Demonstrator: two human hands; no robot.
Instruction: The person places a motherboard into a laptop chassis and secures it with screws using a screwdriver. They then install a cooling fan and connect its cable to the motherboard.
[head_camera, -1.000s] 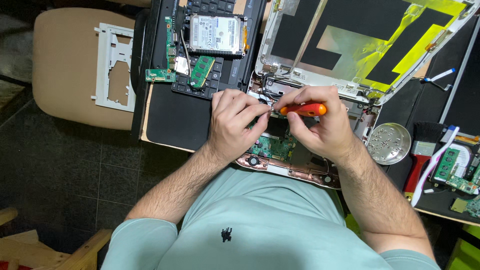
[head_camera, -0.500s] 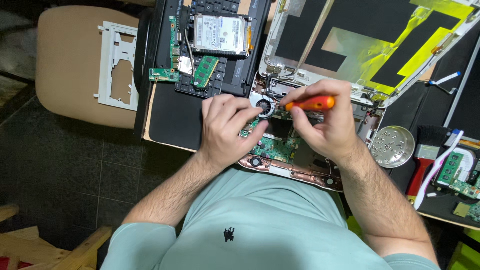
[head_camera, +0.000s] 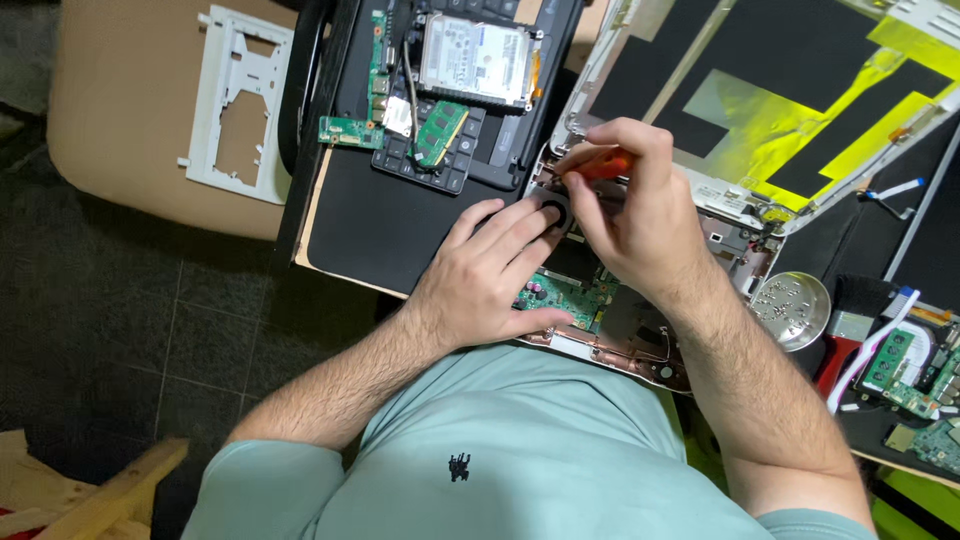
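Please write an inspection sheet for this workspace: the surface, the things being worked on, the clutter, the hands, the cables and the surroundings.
Surface: dark desk mat, crowded.
Job's things: opened laptop base with green circuit board exposed; orange-handled screwdriver.
Clutter: hard drive, memory module, small green boards, metal dish with small parts, brush, more boards.
Hands: left hand rests flat on the base; right hand grips the screwdriver.
Cables: white lead at the right.
Surroundings: beige chair seat bearing a white plastic frame; dark tiled floor; wood pieces.
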